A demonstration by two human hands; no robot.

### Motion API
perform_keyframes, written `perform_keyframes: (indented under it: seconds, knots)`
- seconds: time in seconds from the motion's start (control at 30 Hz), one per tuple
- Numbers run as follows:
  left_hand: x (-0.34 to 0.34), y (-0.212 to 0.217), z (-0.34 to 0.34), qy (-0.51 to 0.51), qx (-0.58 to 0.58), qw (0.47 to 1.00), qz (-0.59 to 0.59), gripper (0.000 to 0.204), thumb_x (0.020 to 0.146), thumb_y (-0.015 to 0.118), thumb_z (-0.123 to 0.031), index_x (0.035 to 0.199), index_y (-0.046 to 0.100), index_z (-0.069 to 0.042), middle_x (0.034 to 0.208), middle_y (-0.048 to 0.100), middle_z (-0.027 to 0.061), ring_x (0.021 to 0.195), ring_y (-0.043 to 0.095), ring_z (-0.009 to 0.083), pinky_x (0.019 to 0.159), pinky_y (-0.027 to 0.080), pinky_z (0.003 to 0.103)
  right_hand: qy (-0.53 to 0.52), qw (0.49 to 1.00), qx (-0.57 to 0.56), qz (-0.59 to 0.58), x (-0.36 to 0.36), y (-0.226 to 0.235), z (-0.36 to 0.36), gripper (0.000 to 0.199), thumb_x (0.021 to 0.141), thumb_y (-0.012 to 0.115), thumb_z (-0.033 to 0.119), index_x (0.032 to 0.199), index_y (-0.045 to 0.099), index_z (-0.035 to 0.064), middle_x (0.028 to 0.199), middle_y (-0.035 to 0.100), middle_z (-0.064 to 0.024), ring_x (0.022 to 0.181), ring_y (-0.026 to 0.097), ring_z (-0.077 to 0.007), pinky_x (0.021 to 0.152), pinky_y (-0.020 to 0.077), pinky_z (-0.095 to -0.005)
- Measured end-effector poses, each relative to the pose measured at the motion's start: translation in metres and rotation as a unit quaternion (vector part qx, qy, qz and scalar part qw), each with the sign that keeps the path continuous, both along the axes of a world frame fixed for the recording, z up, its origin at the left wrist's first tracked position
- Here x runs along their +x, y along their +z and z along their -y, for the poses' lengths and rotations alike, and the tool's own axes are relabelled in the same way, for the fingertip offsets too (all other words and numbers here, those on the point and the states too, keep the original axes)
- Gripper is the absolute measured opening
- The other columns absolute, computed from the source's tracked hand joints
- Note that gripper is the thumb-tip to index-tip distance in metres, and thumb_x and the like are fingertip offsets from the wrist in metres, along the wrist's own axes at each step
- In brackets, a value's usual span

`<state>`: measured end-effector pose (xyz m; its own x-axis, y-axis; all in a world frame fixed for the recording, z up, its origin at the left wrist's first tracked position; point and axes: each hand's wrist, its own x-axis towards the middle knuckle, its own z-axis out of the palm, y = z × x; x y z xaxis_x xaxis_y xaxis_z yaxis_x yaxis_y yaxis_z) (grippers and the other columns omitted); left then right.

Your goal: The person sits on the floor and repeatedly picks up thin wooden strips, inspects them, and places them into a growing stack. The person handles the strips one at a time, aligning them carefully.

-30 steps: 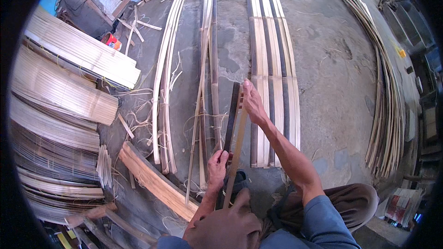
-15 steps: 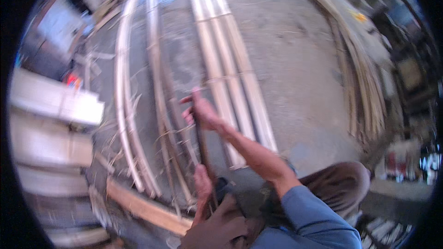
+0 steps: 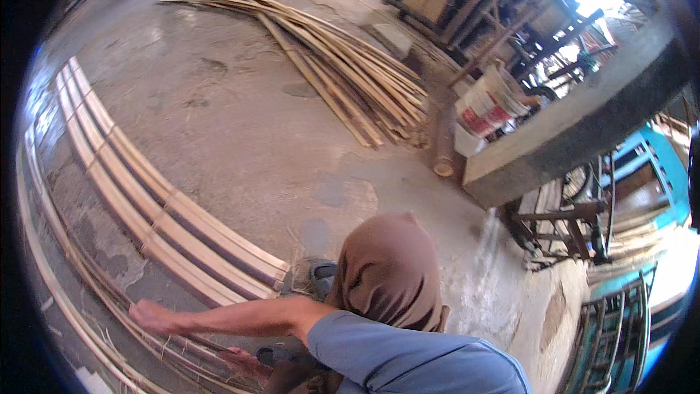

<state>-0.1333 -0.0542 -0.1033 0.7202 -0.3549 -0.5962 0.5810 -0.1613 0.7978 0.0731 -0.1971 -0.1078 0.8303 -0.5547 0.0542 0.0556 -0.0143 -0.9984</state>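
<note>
The right hand [image 3: 153,317] is closing around a thin dark strip [image 3: 205,343], which is running toward the left hand [image 3: 244,363]; the left is partly hiding, so I cannot tell its grip. Work on this strip seems unfinished, as it is not yet lying free. A neat row [image 3: 191,211] and a loose pile [image 3: 343,58] are lying on the floor [image 3: 240,153]; how much is remaining is not showing.

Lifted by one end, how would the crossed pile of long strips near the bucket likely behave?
The pile of strips would probably sag and flex, since its pieces look long and thin. It may splay apart: the strips lie at different angles, and their near ends fan out.
</note>
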Motion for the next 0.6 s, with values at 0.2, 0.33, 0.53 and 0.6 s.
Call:
perform_keyframes:
  seconds: [0.2,0.33,0.53,0.6]
  knots:
    - [-0.04,0.011,0.026,-0.156,-0.034,0.982,-0.099,0.046,0.101,0.044,-0.045,0.092,0.059,-0.002,0.061,0.049,0.0046,0.05,0.049,0.0156,0.044,0.042,0.03,0.115,0.885,-0.439,0.103,-0.005,-0.034,-0.057,0.033,0.092,0.045,0.024,0.078,0.059,-0.0027,0.067,0.056,-0.025,0.06,0.051,-0.044,0.061,0.0413,-0.0541]
    - [0.02,0.017,0.011,-0.05,-0.065,0.994,-0.072,0.047,0.101,0.044,-0.046,0.091,0.059,-0.003,0.061,0.049,0.0047,0.049,0.049,0.0156,0.044,0.042,0.03,0.389,0.854,-0.3,0.174,-0.008,0.101,-0.136,0.04,0.096,0.05,0.038,0.096,0.061,0.0002,0.084,0.061,-0.031,0.076,0.059,-0.0451,0.068,0.0447,-0.0546]
    - [-0.016,0.01,0.044,-0.189,-0.067,0.968,-0.152,0.048,0.1,0.044,-0.048,0.091,0.058,-0.003,0.06,0.049,0.0048,0.049,0.048,0.0157,0.044,0.041,0.03,0.254,0.925,-0.24,0.152,-0.068,0.104,-0.078,0.038,0.094,0.051,0.036,0.091,0.06,-0.0008,0.082,0.059,-0.0318,0.073,0.058,-0.0435,0.065,0.0435,-0.0527]
    - [-0.012,0.014,0.046,-0.185,-0.077,0.968,-0.151,0.049,0.1,0.044,-0.048,0.091,0.058,-0.003,0.06,0.049,0.0048,0.049,0.048,0.0157,0.044,0.041,0.029,0.202,0.943,-0.216,0.153,-0.06,0.103,-0.076,0.037,0.093,0.051,0.034,0.088,0.06,-0.0015,0.08,0.057,-0.0315,0.071,0.057,-0.0427,0.064,0.0426,-0.0519]
